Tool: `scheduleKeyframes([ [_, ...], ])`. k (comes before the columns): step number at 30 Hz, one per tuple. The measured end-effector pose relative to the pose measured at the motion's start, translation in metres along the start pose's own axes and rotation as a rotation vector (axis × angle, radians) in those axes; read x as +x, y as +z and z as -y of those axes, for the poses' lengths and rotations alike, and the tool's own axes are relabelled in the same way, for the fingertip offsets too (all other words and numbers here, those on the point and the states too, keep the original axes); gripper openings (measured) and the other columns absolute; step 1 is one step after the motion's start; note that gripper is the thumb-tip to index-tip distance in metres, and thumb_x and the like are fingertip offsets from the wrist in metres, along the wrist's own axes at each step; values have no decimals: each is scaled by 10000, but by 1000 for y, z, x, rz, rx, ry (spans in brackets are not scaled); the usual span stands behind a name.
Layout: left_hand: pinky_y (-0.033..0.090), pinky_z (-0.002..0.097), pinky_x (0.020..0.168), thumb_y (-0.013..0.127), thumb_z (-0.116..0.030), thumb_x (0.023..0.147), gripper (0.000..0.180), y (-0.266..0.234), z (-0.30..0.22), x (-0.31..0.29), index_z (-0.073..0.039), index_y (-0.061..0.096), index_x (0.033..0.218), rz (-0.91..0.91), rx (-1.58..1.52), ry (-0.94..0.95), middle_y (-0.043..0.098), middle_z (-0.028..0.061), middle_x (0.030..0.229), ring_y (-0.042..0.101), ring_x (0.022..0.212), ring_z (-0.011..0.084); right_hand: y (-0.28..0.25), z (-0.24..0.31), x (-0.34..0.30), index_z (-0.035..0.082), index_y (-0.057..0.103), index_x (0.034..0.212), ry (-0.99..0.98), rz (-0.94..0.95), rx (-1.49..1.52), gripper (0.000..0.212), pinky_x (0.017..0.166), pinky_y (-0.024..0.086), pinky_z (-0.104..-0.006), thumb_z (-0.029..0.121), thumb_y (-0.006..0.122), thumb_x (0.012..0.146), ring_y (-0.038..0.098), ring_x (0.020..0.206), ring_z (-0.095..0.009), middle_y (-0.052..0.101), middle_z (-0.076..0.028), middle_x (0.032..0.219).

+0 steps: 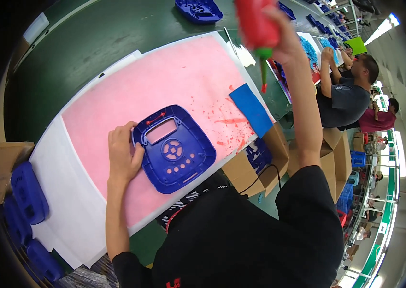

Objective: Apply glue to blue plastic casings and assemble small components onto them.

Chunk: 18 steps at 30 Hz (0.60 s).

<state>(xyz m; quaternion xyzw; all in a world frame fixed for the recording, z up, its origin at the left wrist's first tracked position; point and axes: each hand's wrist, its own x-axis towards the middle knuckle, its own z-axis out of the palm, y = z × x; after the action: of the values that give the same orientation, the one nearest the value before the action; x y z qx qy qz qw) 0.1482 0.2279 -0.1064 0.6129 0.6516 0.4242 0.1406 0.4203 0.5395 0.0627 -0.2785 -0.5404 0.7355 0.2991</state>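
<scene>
A blue plastic housing (186, 165) lies on the pink sheet, its inner side up. It has a rectangular window, a round cross-shaped cut-out and several small holes; red marks show along its upper left edge. My left hand (125, 151) grips the housing's left edge, thumb over the rim. Raised at the upper right, my right hand (287, 38) is wrapped round a red squeeze bottle (256, 24) with a green nozzle. The bottle is slightly blurred. Its nozzle points down, with red at the tip, away from the housing.
A blue strip (252, 110) lies on the red-spattered right side of the pink sheet (164, 72). Cardboard boxes (241, 175) stand at the table's right. More blue housings are at far left (30, 192) and at the top (198, 10). Other people work to the right.
</scene>
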Motion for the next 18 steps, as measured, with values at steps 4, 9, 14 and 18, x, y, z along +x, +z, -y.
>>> scheduleKeyframes([
  [4,415,414,823,570,-38,706,439,0,4,1,2,570,1144,14,9,-9,553,163,919,493,878,321,-5,-58,0,-28,681,1052,412,-54,-1076,618,689,515,-262,466,807,705,660,755,-157,689,-96,875],
  [9,423,393,806,560,-38,714,440,-1,-1,5,1,569,1152,39,-1,-30,545,152,919,489,873,297,-45,-113,-8,-23,682,1080,446,-63,-1207,697,726,529,-310,563,765,713,681,816,-220,698,-147,923],
  [14,430,387,805,544,-31,712,444,1,2,6,5,563,1154,38,1,-12,543,148,930,491,884,293,-76,-92,-9,-23,683,1066,13,20,-1644,739,783,538,-391,658,642,782,691,876,-337,715,-194,953],
  [18,428,388,808,539,-30,711,444,-2,-1,4,7,558,1152,51,25,-52,535,148,937,488,886,295,-125,-60,-3,28,689,921,0,-99,-1733,405,745,528,-451,413,575,875,673,869,-361,705,-171,870],
])
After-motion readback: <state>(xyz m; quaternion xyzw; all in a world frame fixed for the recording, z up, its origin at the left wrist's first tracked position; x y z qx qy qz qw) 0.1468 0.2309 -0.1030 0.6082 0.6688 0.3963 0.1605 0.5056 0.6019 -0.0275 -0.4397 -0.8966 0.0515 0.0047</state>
